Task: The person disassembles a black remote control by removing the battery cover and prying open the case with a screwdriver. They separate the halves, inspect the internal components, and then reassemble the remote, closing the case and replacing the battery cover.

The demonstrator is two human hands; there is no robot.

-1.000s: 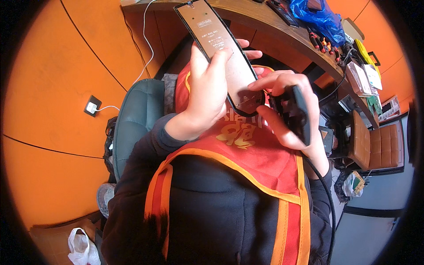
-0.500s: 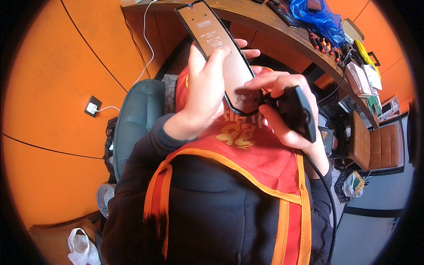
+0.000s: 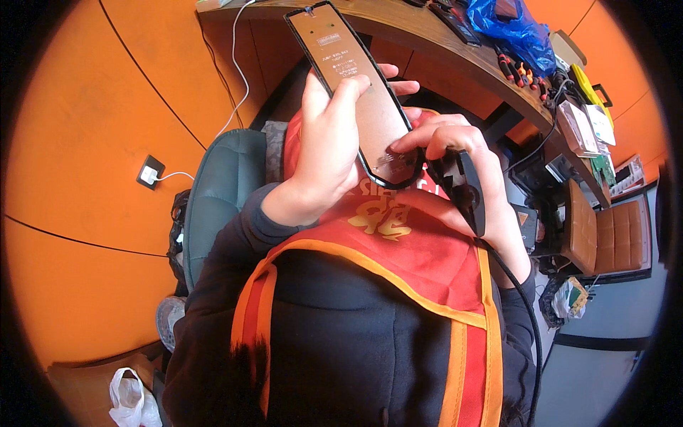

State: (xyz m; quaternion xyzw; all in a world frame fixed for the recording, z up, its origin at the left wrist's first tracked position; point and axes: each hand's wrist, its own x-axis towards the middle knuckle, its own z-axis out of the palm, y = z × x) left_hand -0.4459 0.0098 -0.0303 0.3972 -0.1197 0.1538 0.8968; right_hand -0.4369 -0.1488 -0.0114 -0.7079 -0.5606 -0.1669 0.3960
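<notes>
My left hand [image 3: 324,149] grips a long, flat panel [image 3: 370,107] with a bronze metallic face, a raised black rim and small pale print. Its thumb lies across the face, while the other fingers reach round behind. Toward me, at the panel's lower end, fingertips of my right hand [image 3: 491,167] rest on the face near the rim. That same hand is closed on a black plastic piece [image 3: 466,188], whose kind I cannot make out. From near its lower end a black cable [image 3: 523,295] runs down past my right sleeve. The palm side of the right hand is hidden.
A red apron [image 3: 427,263] with orange edging covers my lap. The wooden desk [image 3: 398,14] ahead holds a blue plastic bag [image 3: 516,35], pliers [image 3: 523,71] and white boxes [image 3: 578,128]. A green chair [image 3: 224,199] is at left; a brown chair [image 3: 605,228] is at right.
My right hand has turned, tilting the black piece more edge-on and lower, and its fingertips have slid slightly left on the panel. The left hand and the panel have hardly moved.
</notes>
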